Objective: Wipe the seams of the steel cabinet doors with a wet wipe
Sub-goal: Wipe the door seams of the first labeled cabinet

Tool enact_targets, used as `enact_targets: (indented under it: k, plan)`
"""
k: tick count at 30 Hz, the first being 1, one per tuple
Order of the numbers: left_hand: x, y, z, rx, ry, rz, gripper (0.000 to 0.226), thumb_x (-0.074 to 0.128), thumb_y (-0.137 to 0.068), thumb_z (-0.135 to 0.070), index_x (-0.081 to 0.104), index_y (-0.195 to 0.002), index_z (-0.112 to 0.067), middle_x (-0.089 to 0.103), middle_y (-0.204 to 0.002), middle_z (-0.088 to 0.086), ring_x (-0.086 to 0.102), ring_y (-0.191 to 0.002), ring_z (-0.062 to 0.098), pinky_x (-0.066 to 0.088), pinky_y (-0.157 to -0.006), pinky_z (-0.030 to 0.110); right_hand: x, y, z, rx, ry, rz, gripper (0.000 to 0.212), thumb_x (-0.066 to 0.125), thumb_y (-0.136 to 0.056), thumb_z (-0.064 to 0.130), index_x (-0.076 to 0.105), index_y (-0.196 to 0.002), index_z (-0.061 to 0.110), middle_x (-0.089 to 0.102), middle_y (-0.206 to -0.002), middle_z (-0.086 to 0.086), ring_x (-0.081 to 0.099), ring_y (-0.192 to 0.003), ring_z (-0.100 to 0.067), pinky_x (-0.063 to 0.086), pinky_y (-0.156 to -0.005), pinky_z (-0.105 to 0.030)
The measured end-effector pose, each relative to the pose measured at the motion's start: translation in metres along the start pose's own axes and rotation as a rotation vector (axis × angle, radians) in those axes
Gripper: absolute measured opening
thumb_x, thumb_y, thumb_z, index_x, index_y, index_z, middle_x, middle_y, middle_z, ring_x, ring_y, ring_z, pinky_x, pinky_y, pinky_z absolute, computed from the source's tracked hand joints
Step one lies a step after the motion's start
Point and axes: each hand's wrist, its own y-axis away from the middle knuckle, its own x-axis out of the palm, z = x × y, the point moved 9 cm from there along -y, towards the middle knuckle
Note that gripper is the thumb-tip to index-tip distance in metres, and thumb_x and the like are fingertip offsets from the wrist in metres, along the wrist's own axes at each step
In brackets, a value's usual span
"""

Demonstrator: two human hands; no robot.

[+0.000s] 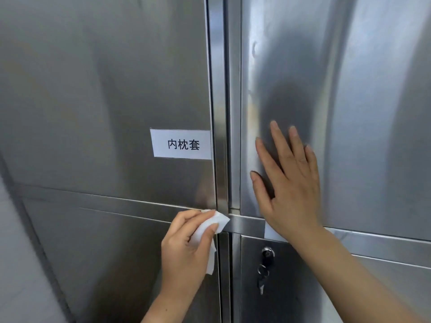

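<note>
The steel cabinet doors fill the view: the upper left door [105,85], the upper right door [361,94], and two lower ones below a horizontal rail [247,223]. An upright seam [215,113] runs down beside the centre post between them. The right hand [291,190] lies flat on the upper right door, fingers straight and spread, holding nothing and seemingly bracing the panel. The left hand [184,248] is lower, its thumb and fingers pinching the wet wipe [219,221], which is folded into a small pad whose free corner presses where the upright seam meets the rail. The wipe looks light, soft and limp – a loose tail hangs below the palm – so it probably needs bunching over a fingertip to be stiff enough to get into the narrow groove. The steel is hard and slick, and a damp pad should glide on it easily. A paper label [182,144] sits by the seam and could lift if wetted. A lock [267,252] with hanging keys [262,279] sits on the lower right door.
</note>
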Motion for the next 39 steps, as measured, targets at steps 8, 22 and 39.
enact_targets:
  k: [8, 22, 39]
  plan:
    - [-0.029, 0.03, -0.034, -0.156, 0.004, -0.008, 0.029, 0.077, -0.077, -0.008, 0.074, -0.091, -0.034, 0.068, -0.094, -0.014, 0.065, -0.081, 0.01, 0.047, -0.07, 0.012, -0.01, 0.092, 0.055, -0.061, -0.604, 0.436, 0.059, 0.057, -0.085, 0.044, 0.047, -0.138, 0.02, 0.04, -0.147, 0.011, 0.038, -0.134, -0.005, 0.03, -0.108, -0.018]
    - [-0.039, 0.118, -0.058, -0.428, 0.208, 0.058, 0.022, 0.069, -0.076, -0.027, 0.074, -0.097, -0.034, 0.075, -0.093, -0.004, 0.071, -0.087, 0.014, 0.054, -0.071, 0.018, -0.043, 0.159, 0.066, 0.201, -0.963, 0.406, 0.061, 0.074, -0.071, 0.031, 0.057, -0.128, 0.016, 0.055, -0.128, 0.011, 0.052, -0.116, -0.001, 0.045, -0.093, -0.013]
    - [-0.015, 0.131, -0.032, -0.517, 0.401, 0.34, 0.033, 0.075, -0.077, -0.02, 0.073, -0.109, -0.028, 0.075, -0.097, 0.003, 0.07, -0.094, 0.02, 0.055, -0.077, 0.021, -0.025, 0.172, 0.028, 0.687, -1.037, 0.379, 0.034, 0.076, -0.075, 0.026, 0.068, -0.104, 0.041, 0.07, -0.101, 0.015, 0.068, -0.09, -0.008, 0.058, -0.071, -0.022]
